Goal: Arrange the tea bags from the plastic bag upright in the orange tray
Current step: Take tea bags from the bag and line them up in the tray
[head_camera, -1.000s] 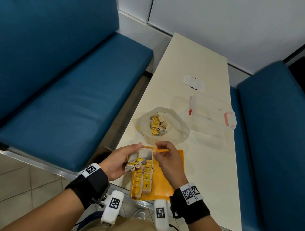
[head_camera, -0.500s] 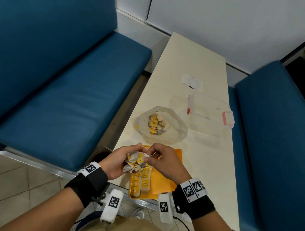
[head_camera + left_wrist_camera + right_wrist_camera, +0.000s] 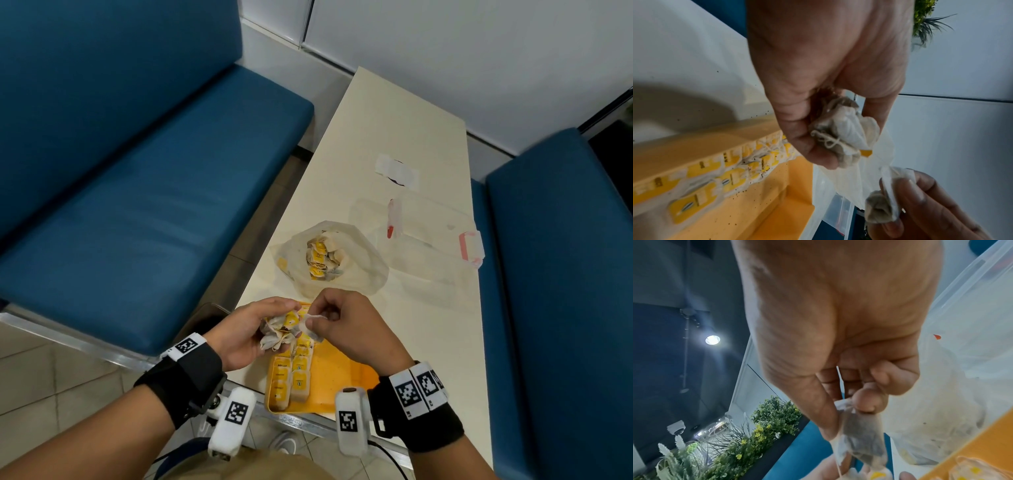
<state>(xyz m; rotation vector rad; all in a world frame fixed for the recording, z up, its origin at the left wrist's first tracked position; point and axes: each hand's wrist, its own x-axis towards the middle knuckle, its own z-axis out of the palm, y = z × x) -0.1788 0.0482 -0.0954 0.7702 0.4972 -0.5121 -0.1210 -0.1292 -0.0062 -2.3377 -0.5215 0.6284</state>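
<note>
My left hand (image 3: 255,327) grips a bunch of tea bags (image 3: 279,330) (image 3: 840,134) with yellow tags above the far left corner of the orange tray (image 3: 346,380) (image 3: 777,211). My right hand (image 3: 337,318) pinches a single tea bag (image 3: 313,323) (image 3: 861,439) (image 3: 881,209) between thumb and fingers, just right of the bunch. Two rows of tea bags (image 3: 291,377) (image 3: 719,175) stand along the tray's left side. Beyond the tray, the open plastic bag (image 3: 359,267) holds more tea bags (image 3: 322,255).
The tray sits at the near end of a cream table (image 3: 394,137). A clear plastic box (image 3: 428,253) with red clips stands right of the bag, its lid (image 3: 397,169) farther back. Blue benches (image 3: 154,205) flank the table on both sides.
My right hand has come against the bunch in my left hand and now pinches one tea bag, drawing it away to the right. Both hands stay over the tray's far end.
</note>
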